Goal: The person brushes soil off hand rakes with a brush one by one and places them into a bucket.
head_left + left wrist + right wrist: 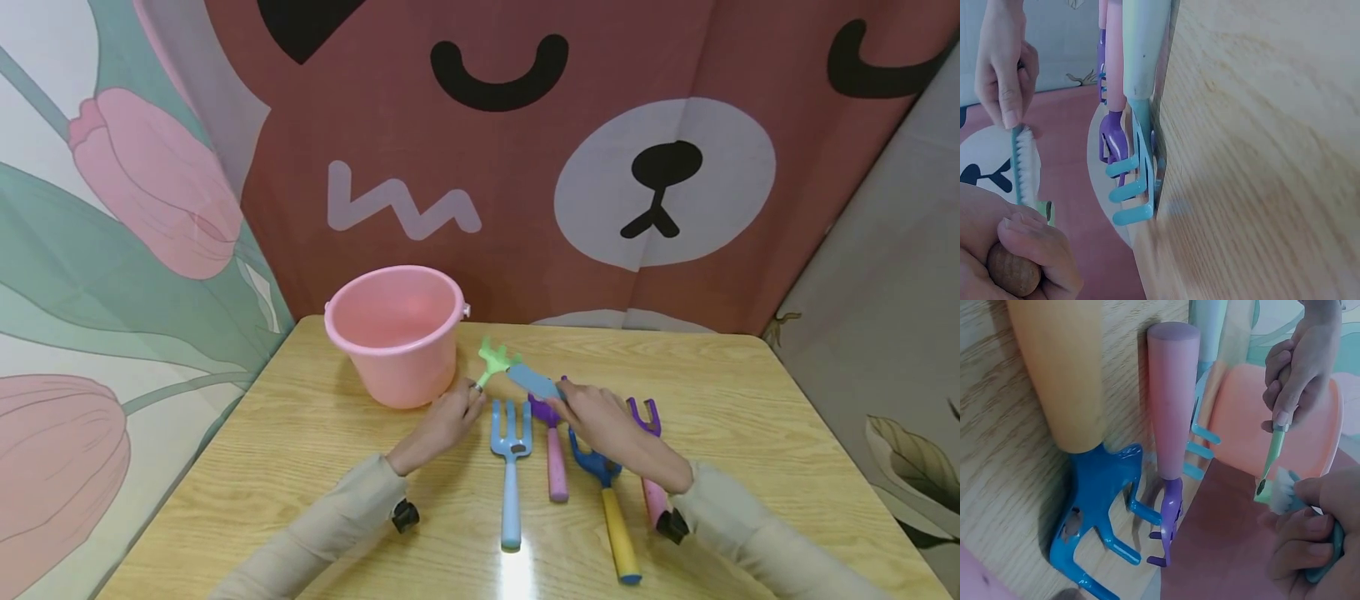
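Note:
My left hand grips a small green hand rake by its handle, its tines pointing away from me beside the bucket. A rounded wooden handle end pokes out of that fist in the left wrist view. My right hand holds a blue brush with white bristles. In the right wrist view the bristles lie right at the green rake head. Below the hands lies a light blue hand fork. Right of it is a purple tool with a pink handle.
A pink bucket stands at the back left of the wooden table. A blue fork with a yellow handle and a purple fork with a pink handle lie under and near the right forearm. Printed fabric hangs behind the table.

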Available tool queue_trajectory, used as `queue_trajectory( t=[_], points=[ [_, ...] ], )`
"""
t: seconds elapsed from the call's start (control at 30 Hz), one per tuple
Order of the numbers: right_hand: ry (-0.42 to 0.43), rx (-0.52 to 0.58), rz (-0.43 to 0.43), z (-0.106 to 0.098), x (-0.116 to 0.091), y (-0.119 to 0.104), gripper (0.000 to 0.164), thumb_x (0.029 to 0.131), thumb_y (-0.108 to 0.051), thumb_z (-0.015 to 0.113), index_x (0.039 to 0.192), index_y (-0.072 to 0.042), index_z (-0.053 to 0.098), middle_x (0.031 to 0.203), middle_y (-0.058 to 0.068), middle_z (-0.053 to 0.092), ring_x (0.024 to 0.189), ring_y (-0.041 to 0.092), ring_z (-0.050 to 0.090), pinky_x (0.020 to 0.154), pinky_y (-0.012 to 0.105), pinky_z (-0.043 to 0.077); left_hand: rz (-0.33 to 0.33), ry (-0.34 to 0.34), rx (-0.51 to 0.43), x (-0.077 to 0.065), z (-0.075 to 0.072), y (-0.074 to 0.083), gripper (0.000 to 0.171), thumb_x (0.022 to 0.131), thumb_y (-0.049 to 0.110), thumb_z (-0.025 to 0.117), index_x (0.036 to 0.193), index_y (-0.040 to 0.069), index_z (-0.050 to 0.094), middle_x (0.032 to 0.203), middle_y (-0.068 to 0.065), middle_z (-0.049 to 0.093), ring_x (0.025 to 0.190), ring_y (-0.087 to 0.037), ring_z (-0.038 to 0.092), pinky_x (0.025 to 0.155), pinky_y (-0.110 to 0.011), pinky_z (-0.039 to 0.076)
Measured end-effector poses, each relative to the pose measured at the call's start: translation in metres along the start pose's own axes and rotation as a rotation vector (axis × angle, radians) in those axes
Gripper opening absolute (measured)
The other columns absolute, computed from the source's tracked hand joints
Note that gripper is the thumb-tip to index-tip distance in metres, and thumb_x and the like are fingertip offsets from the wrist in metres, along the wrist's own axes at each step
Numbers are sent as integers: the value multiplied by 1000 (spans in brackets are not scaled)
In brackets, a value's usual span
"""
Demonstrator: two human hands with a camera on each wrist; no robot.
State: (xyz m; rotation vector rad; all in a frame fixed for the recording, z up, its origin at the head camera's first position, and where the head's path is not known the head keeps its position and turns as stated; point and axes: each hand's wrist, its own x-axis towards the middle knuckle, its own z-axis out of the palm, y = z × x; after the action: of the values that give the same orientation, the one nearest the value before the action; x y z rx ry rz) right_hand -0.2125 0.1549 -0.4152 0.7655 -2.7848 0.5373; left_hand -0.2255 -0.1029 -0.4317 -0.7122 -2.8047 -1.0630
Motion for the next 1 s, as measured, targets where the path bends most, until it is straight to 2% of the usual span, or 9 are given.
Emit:
queue_trajectory(
  t=[0.2,0.33,0.57,0.73,0.87,1.0],
  points=[
    [-3,59,-9,1,4,-3,36,104,-26,52,117,6,61,64,-3,43,48,7,40,39,20,33,10,-14,9,-1,2,4,22,105,13,49,110,-9,51,73,-2,47,58,-11,42,50,-24,38],
    [-33,76,7,2,3,-1,41,106,-26,50,123,10,58,63,-2,43,46,6,41,38,20,33,13,-13,1,0,4,4,23,105,12,49,113,-10,51,70,-1,44,56,-10,39,49,-23,35],
    [-33,70,-2,4,1,0,30,105,-25,52,108,4,59,62,-3,41,44,6,39,37,20,32,30,-8,18,-2,3,2,22,105,14,49,107,-8,52,74,-2,47,57,-10,40,50,-24,36],
    [-25,56,2,5,1,2,30,104,-25,52,108,4,60,61,-3,41,44,6,38,37,19,30,25,-15,16,-1,1,2,21,106,15,48,103,-5,51,72,-2,46,55,-10,39,48,-23,35],
    [-17,28,7,5,0,2,24,104,-24,55,100,-1,59,62,-4,40,46,6,37,38,19,29,14,-14,20,-1,0,1,21,106,16,48,103,-5,51,71,-1,45,55,-10,39,50,-24,36],
    [2,-10,10,4,-1,1,23,102,-24,58,95,-2,59,62,-4,41,46,7,37,38,19,29,21,18,25,-1,-1,0,23,106,15,48,110,-8,52,71,0,45,56,-10,40,53,-26,37]
  ],
)
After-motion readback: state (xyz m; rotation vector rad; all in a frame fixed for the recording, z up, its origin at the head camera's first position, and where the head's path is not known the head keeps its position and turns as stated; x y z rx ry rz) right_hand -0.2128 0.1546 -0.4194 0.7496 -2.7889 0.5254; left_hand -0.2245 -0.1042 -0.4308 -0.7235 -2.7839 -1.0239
